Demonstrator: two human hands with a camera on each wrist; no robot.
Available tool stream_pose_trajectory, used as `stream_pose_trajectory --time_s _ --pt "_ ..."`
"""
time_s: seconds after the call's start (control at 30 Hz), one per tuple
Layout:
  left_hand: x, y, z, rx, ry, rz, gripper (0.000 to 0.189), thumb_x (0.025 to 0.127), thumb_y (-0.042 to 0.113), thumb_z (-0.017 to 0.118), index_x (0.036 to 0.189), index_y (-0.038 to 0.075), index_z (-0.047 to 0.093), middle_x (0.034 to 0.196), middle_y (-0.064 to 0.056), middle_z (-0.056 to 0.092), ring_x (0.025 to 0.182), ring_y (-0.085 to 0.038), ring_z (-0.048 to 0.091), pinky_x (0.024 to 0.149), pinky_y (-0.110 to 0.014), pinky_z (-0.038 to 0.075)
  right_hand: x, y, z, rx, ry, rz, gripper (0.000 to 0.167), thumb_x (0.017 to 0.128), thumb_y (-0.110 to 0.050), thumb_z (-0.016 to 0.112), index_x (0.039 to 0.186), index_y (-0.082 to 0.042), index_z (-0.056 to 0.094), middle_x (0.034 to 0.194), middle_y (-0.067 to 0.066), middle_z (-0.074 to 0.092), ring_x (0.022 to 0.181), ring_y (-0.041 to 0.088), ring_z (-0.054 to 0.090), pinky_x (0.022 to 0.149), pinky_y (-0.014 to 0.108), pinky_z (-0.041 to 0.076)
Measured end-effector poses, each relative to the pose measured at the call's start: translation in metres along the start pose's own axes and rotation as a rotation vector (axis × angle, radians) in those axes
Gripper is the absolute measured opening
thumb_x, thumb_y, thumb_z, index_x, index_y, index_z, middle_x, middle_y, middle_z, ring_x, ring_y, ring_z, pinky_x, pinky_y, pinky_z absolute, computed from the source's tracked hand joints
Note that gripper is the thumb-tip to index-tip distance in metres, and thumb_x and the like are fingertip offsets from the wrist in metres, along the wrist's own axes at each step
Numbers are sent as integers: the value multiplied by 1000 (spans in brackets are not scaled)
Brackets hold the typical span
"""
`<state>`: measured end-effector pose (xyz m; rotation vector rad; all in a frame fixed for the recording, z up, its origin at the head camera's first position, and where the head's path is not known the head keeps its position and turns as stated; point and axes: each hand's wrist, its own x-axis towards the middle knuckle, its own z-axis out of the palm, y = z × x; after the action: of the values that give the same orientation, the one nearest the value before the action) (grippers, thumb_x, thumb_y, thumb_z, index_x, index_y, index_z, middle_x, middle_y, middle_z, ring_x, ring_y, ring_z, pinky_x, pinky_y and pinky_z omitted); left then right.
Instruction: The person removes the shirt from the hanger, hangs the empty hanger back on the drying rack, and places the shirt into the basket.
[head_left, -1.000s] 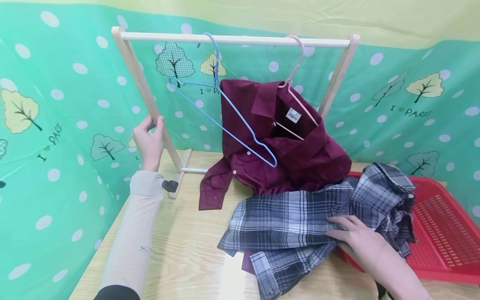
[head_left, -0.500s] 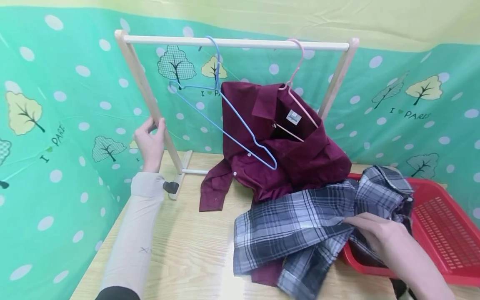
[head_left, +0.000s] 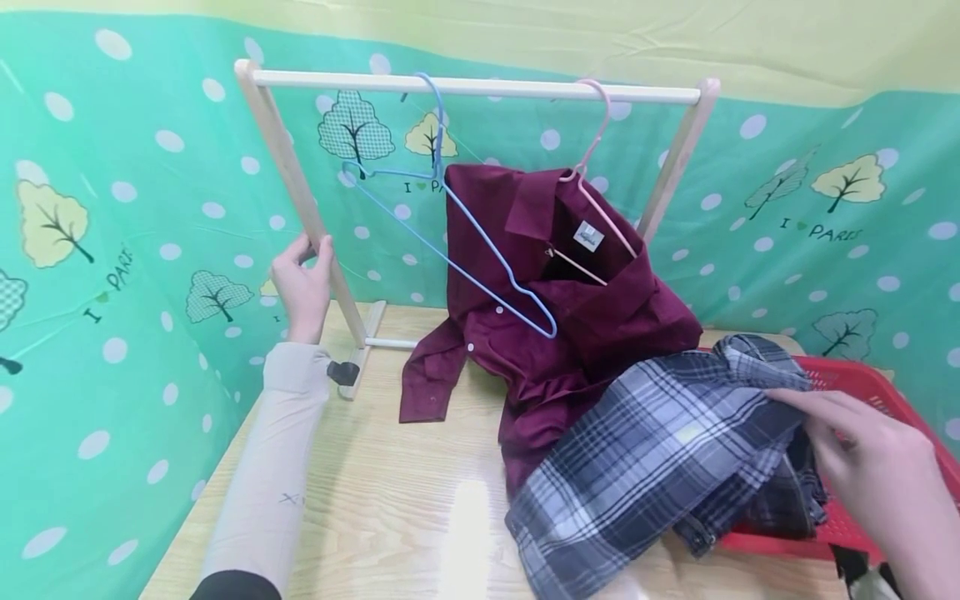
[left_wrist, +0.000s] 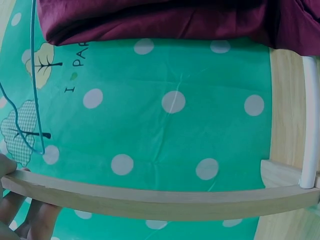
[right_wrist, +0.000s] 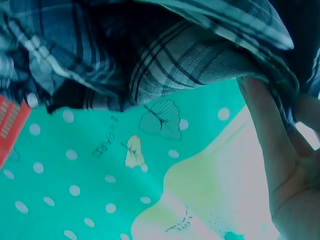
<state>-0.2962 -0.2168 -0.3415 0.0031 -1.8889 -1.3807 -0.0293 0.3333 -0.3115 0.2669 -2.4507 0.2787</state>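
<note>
My left hand [head_left: 303,279] grips the left wooden post of a clothes rack [head_left: 480,82], thumb and fingers around it. In the right wrist view, the fingers of my right hand [right_wrist: 280,160] pinch a fold of a blue-grey plaid shirt [head_left: 645,442]. That shirt spreads from the table over the edge of a red plastic basket [head_left: 877,400], partly covering a maroon shirt's lower part. The maroon shirt [head_left: 495,242] hangs askew on a pink hanger [head_left: 600,142] from the rack's bar. To its left, a bare blue hanger [head_left: 480,229] hangs tilted in front of it.
The light wooden table [head_left: 390,500] lies under the rack and basket. A green dotted cloth backdrop [head_left: 165,292] with tree prints stands behind and at the left. The rack's foot [head_left: 363,350] rests near the table's left back.
My right hand has moved right, from resting on the plaid shirt to pinching it, dragging the cloth rightward and uncovering more maroon fabric. My left hand stays on the post.
</note>
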Motion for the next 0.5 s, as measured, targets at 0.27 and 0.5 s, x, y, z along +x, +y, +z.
stream_pose_trajectory --time_s 0.27,0.5 --pt "1 -3 2 -12 -9 0 23 95 21 68 99 0 75 103 -15 75 99 -17 69 92 -28 58 6 28 -1 80 166 104 40 76 28 43 97 10 71 85 5 70 66 -17 25 51 8 17" --pt "-6 15 4 15 8 -25 19 95 12 65 104 -3 74 105 -19 74 99 -18 69 88 -27 59 7 71 -2 230 240 148 49 82 20 40 105 -2 77 92 -52 45 62 -21 35 53 3 23"
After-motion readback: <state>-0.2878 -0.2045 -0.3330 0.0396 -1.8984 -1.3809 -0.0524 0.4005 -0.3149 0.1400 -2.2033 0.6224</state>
